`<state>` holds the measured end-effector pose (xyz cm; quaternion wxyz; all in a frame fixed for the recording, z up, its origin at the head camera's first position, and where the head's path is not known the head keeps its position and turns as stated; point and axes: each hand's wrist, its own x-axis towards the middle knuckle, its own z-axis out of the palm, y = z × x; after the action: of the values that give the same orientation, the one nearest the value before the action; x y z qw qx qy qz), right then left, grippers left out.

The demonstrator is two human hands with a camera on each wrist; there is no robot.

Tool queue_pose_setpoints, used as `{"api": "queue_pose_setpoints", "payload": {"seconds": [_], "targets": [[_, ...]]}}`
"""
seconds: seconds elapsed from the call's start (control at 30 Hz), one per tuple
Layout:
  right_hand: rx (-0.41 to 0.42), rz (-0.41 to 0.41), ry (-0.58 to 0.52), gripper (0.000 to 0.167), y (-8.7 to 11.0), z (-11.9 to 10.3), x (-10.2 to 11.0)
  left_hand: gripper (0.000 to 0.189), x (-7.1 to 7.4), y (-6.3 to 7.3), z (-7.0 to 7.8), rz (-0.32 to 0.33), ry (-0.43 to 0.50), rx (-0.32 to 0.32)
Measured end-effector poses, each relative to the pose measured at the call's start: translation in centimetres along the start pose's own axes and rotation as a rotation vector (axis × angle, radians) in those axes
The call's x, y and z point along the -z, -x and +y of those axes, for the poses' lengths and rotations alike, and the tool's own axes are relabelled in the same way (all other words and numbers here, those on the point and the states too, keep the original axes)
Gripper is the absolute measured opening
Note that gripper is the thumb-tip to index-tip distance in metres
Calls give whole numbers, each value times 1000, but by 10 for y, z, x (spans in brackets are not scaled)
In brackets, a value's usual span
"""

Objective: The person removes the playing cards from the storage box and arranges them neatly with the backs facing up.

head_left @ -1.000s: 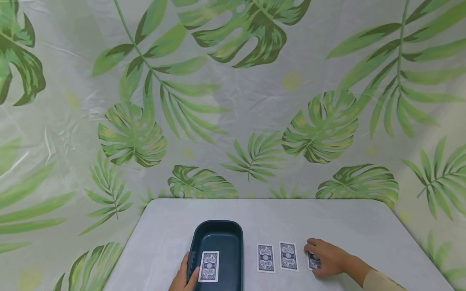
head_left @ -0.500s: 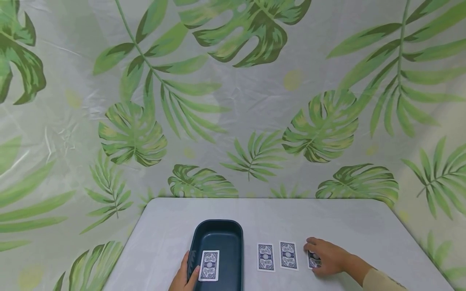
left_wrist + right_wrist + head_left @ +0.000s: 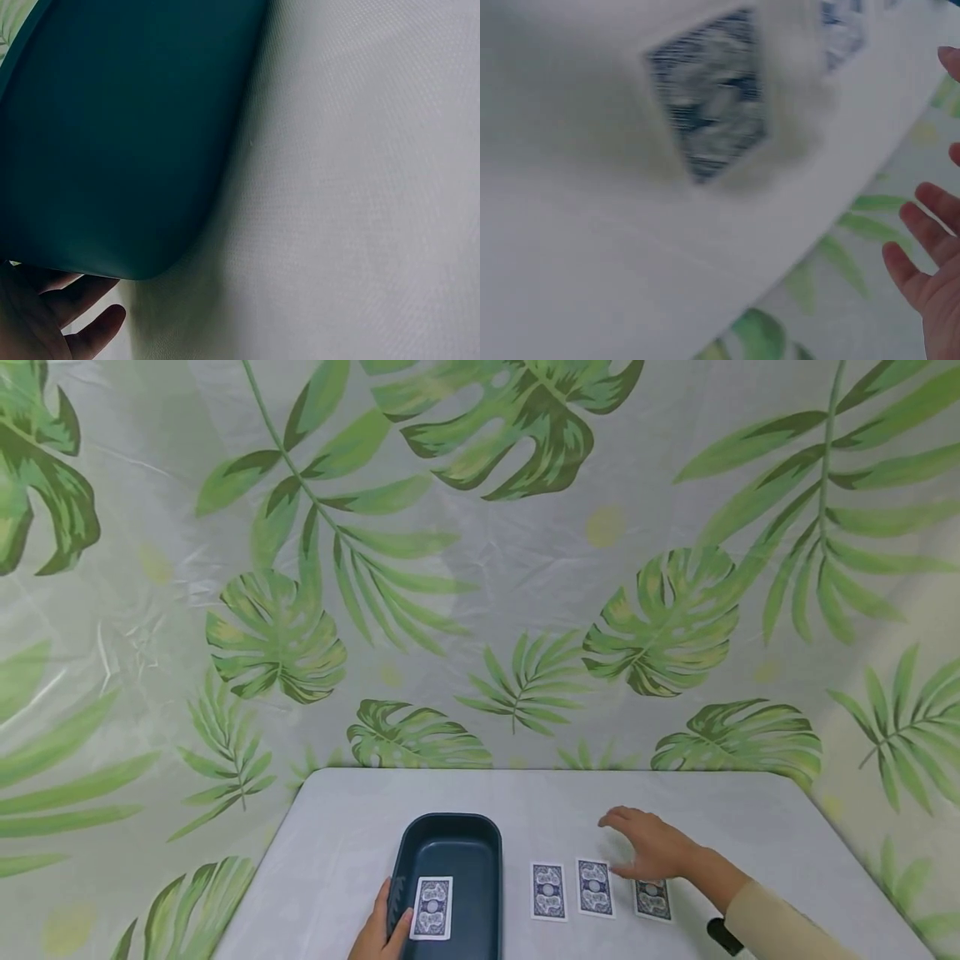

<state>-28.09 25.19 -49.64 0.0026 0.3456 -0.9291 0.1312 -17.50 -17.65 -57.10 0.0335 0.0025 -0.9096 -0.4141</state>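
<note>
"What's furthest left?"
"The left hand [image 3: 372,941], gripping the rim of the tray [image 3: 476,893], which is dark teal, long and round-cornered."
"And inside?"
"The tray card [image 3: 431,907], back up: blue-and-white scrollwork, round centre, white border."
"Further right?"
"On the white desk [image 3: 420,789], three matching ones lie apart in a row: first card [image 3: 548,891], second card [image 3: 595,888], third card [image 3: 654,902]. The right hand [image 3: 656,846] hangs above the third card's far end, fingers wide and loose."
"What's changed?"
"Half a second ago that hand covered much of the third card; it has moved up and leftward, baring most of it."
</note>
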Motion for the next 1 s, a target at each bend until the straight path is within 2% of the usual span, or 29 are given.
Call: {"api": "queue_pose_setpoints", "payload": {"seconds": [0.17,0.4,0.53,0.73,1.0], "targets": [[78,80,50,56,-43,-20,21,64,1,0,0,2,-1,-3],[196,65,59,57,-100,-69,39,65,3,0,0,-25,18,-4],[272,45,89,56,-124,-100,34,65,3,0,0,-20,14,-9],[308,-3,129,57,-146,-140,17,64,4,0,0,0,13,-31],[355,-45,143,59,-162,-167,-3,65,5,1,-1,-10,30,-4]]}}
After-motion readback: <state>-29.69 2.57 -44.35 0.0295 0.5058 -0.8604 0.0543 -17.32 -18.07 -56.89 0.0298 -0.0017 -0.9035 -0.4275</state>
